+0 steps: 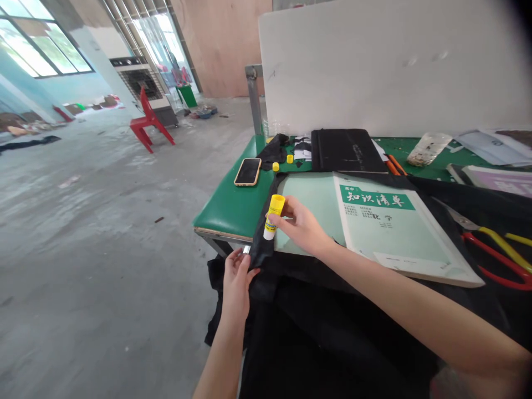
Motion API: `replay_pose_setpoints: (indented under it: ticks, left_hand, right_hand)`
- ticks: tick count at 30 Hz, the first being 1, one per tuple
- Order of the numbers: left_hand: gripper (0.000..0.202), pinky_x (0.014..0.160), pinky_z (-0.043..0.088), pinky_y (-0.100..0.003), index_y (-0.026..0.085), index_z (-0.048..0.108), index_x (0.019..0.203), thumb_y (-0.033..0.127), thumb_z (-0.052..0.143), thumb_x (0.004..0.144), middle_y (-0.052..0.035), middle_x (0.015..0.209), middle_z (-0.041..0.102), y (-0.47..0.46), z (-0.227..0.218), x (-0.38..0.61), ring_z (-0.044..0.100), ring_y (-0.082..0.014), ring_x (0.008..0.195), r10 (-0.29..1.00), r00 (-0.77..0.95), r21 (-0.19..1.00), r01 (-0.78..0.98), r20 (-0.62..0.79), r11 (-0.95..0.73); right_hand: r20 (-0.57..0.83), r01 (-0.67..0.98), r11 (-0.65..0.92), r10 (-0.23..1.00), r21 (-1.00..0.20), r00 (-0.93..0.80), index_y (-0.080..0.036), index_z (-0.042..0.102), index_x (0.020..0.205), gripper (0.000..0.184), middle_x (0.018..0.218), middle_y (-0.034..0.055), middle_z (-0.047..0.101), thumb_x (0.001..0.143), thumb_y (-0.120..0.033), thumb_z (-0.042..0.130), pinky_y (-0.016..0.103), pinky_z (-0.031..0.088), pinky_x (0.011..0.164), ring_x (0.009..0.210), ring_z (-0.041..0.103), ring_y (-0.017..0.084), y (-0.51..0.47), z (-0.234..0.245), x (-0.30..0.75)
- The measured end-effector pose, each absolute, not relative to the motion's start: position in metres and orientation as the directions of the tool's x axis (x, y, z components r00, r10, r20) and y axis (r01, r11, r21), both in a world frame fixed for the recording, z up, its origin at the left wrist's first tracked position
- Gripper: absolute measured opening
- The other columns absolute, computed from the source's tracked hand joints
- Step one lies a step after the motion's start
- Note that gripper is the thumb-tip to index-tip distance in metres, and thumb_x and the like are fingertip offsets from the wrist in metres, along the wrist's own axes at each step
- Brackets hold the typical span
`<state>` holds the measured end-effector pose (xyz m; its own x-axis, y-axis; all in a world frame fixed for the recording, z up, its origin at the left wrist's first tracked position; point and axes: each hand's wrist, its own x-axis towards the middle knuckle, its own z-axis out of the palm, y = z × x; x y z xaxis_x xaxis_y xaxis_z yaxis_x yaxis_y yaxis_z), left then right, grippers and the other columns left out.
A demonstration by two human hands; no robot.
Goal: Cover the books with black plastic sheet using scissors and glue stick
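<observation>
My right hand grips a yellow glue stick, its white end tilted down against the black cloth along the left side of an open book. At the table's front left corner, my left hand pinches the edge of that cloth. A small whitish, shiny bit shows by its fingertips; I cannot tell what it is. The pale green book lies open on the cloth, its printed cover on the right and a plain green panel under my right hand. More cloth hangs over the front edge.
On the green table lie a phone, two yellow caps, a black notebook, orange-handled scissors and a clear plastic cup. Large red-and-yellow scissors rest at right. A red chair stands on the floor.
</observation>
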<state>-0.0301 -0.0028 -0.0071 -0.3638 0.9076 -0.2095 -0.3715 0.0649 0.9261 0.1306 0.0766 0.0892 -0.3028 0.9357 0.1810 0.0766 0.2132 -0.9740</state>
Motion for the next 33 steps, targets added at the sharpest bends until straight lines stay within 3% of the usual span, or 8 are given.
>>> replay_pose_setpoints:
  ticks: [4, 9, 15, 20, 24, 26, 28, 33]
  left_hand:
    - [0.035, 0.079, 0.051, -0.034, 0.019, 0.058, 0.105, 0.033, 0.069, 0.074, -0.0075, 0.107, 0.063, 0.002, -0.006, -0.025, 0.063, -0.0185, 0.092, 0.935, -0.081, 0.783, -0.575, -0.344, 0.238]
    - [0.039, 0.075, 0.051, -0.028, 0.018, 0.060, 0.105, 0.026, 0.074, 0.070, -0.0052, 0.095, 0.069, 0.003, -0.006, -0.025, 0.066, -0.0150, 0.080, 0.932, -0.072, 0.792, -0.553, -0.355, 0.259]
    - [0.028, 0.076, 0.052, -0.033, 0.016, 0.058, 0.102, 0.032, 0.058, 0.079, -0.0051, 0.089, 0.069, 0.008, -0.005, -0.036, 0.067, -0.0160, 0.073, 0.886, -0.113, 0.746, -0.593, -0.450, 0.303]
    - [0.024, 0.073, 0.053, -0.036, 0.018, 0.058, 0.094, 0.038, 0.051, 0.082, -0.0025, 0.085, 0.066, 0.013, -0.004, -0.040, 0.065, -0.0164, 0.068, 0.872, -0.051, 0.749, -0.538, -0.486, 0.386]
    - [0.035, 0.070, 0.050, -0.033, 0.018, 0.061, 0.095, 0.046, 0.063, 0.073, -0.0055, 0.087, 0.065, 0.017, 0.002, -0.046, 0.061, -0.0214, 0.077, 0.926, -0.366, 0.990, 0.062, -0.093, 0.124]
    - [0.035, 0.074, 0.048, -0.035, 0.020, 0.061, 0.100, 0.043, 0.066, 0.073, -0.0053, 0.086, 0.063, 0.021, 0.012, -0.048, 0.059, -0.0225, 0.079, 0.853, -0.410, 0.855, 0.513, 0.322, -0.076]
    - [0.031, 0.082, 0.047, -0.038, 0.021, 0.061, 0.104, 0.039, 0.063, 0.078, -0.0063, 0.088, 0.063, 0.027, 0.026, -0.044, 0.059, -0.0241, 0.083, 0.807, -0.142, 0.584, 0.762, 0.573, -0.280]
    - [0.037, 0.100, 0.043, -0.043, 0.026, 0.056, 0.122, 0.032, 0.058, 0.085, -0.0066, 0.119, 0.062, 0.044, 0.049, -0.006, 0.055, -0.0264, 0.114, 0.665, 0.562, 0.155, 0.695, 0.492, -0.702]
  right_hand:
    - [0.200, 0.047, 0.223, 0.935, -0.974, -0.294, -0.021, 0.047, 0.095, 0.019, 0.095, 0.0040, 0.061, 0.084, -0.034, 0.056, 0.033, 0.050, 0.081, 0.090, 0.060, 0.016, 0.069, 0.092, 0.125]
    - [0.303, -0.035, 0.303, 0.924, -0.952, -0.232, -0.023, 0.041, 0.098, 0.011, 0.091, 0.0017, 0.055, 0.087, -0.024, 0.042, 0.032, 0.050, 0.072, 0.079, 0.059, 0.014, 0.061, 0.101, 0.139]
    - [0.414, 0.460, 0.358, 0.910, -0.813, 0.023, -0.025, 0.047, 0.098, 0.021, 0.083, 0.0029, 0.057, 0.079, -0.023, 0.054, 0.031, 0.046, 0.061, 0.069, 0.056, 0.017, 0.024, 0.133, 0.211]
    - [0.474, 0.903, 0.192, 0.880, -0.384, 0.014, -0.027, 0.060, 0.102, 0.026, 0.074, 0.0035, 0.066, 0.083, -0.044, 0.054, 0.031, 0.043, 0.054, 0.055, 0.058, 0.017, 0.002, 0.122, 0.292]
    - [0.206, 0.979, 0.205, 0.957, 0.012, -0.203, -0.028, 0.062, 0.118, 0.048, 0.086, 0.0065, 0.072, 0.081, -0.057, 0.052, 0.034, 0.047, 0.056, 0.070, 0.066, 0.026, 0.004, 0.095, 0.344]
    - [0.082, 0.972, 0.230, 0.969, 0.046, -0.233, -0.028, 0.062, 0.121, 0.052, 0.090, 0.0063, 0.072, 0.080, -0.059, 0.053, 0.036, 0.050, 0.059, 0.075, 0.068, 0.028, 0.004, 0.088, 0.359]
    - [0.021, 0.968, 0.250, 0.968, 0.023, -0.251, -0.028, 0.063, 0.119, 0.050, 0.095, 0.0059, 0.072, 0.080, -0.059, 0.053, 0.038, 0.052, 0.063, 0.080, 0.068, 0.028, 0.004, 0.086, 0.365]
    - [-0.045, 0.933, 0.355, 0.933, -0.058, -0.358, -0.027, 0.064, 0.120, 0.047, 0.102, 0.0047, 0.072, 0.079, -0.050, 0.059, 0.040, 0.053, 0.069, 0.087, 0.068, 0.029, 0.005, 0.089, 0.362]
